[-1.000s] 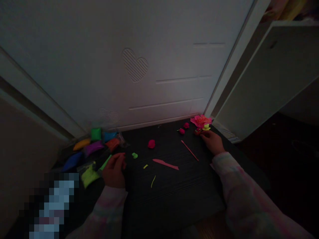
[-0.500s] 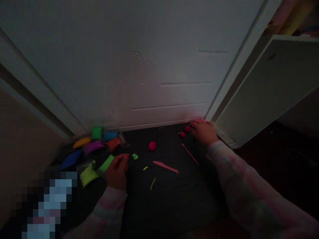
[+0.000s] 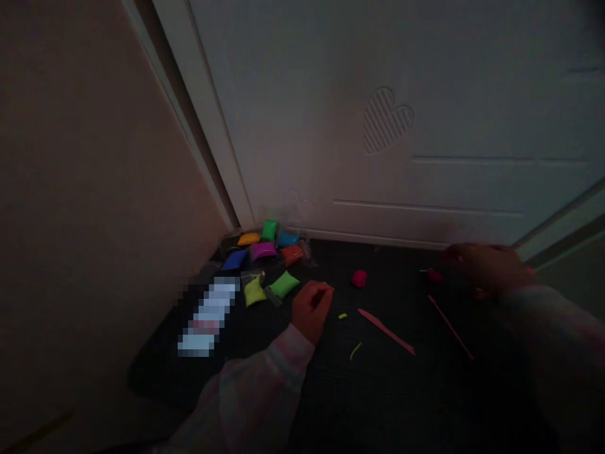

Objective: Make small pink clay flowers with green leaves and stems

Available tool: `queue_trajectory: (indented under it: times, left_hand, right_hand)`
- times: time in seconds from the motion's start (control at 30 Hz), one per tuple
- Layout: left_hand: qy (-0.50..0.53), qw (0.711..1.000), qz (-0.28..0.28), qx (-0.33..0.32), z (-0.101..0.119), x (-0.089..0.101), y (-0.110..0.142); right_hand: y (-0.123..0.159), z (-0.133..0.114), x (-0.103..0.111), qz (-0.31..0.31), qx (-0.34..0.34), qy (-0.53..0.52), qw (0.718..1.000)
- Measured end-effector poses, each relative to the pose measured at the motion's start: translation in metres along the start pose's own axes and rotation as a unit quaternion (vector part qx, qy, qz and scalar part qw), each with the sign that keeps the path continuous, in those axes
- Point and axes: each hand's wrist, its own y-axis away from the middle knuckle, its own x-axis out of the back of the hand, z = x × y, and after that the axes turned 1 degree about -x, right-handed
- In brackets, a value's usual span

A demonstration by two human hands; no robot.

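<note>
My left hand [image 3: 312, 310] is closed in a pinch above the dark table; whatever lies between its fingertips is too small and dark to make out. Close to its right are a small yellow-green piece [image 3: 343, 316] and a thin yellow-green strip [image 3: 355, 350]. A red clay ball [image 3: 359, 279] rests farther back. My right hand [image 3: 494, 268], smeared by motion, hovers at the back right beside a red clay lump [image 3: 433, 275] with a pale thin stem. Between the hands lie a pink plastic clay knife [image 3: 386, 331] and a slim pink stick [image 3: 450, 328].
Clay packets in several colours cluster at the back left, with a light green packet [image 3: 284, 285] and a yellow packet [image 3: 254, 291] nearest. A pixelated bright rectangle [image 3: 210, 318] lies left of them. A white panel [image 3: 425, 183] with heart reliefs rises behind the table [image 3: 378, 403].
The view has turned left, shifting everything rightward. My left hand has moved to where the small green lump lay, and that lump no longer shows. My right hand has lifted and blurred.
</note>
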Motion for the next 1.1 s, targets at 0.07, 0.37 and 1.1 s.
queue_trajectory:
  times: [0.07,0.37,1.1]
  left_hand:
    - [0.016,0.999,-0.034,0.006,0.002,-0.001,0.002]
    - [0.381,0.875,-0.189,0.232,0.003,-0.007,0.006]
    - [0.488,0.743,-0.292,0.353,0.016,-0.007,0.015]
  right_hand:
    - [0.009,-0.018,0.014,-0.014,0.009,0.002,1.0]
    - [0.09,-0.136,0.026,-0.078,0.145,-0.355,0.92]
    - [0.11,-0.13,0.005,-0.033,0.136,-0.494,0.858]
